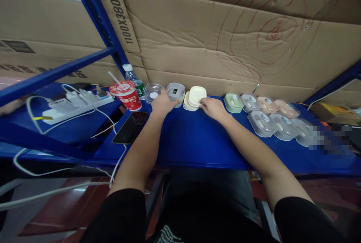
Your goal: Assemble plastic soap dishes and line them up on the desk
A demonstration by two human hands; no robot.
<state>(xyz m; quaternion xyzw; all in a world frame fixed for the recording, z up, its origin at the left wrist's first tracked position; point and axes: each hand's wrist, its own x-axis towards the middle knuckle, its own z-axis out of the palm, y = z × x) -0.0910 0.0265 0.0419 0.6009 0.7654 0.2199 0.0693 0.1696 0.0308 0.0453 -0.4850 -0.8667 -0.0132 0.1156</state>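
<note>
My left hand (pixel 163 104) reaches to the back of the blue shelf (pixel 191 141) and grips a grey box (pixel 176 91) with a clear lid. My right hand (pixel 213 108) rests beside it, its fingertips pinching the edge of a small stack of cream trays (pixel 195 97). A clear round lid (pixel 153 92) lies just left of the grey box. To the right sit a green case (pixel 233 102) and several pink and grey cases with clear lids (pixel 267 117).
A red paper cup with a straw (pixel 126 94), a water bottle (pixel 134 78), a black phone (pixel 130 127) and a white power strip with cables (pixel 76 104) lie at the left. Cardboard (pixel 225 40) backs the shelf; blue frame bars (pixel 93 13) cross at the left.
</note>
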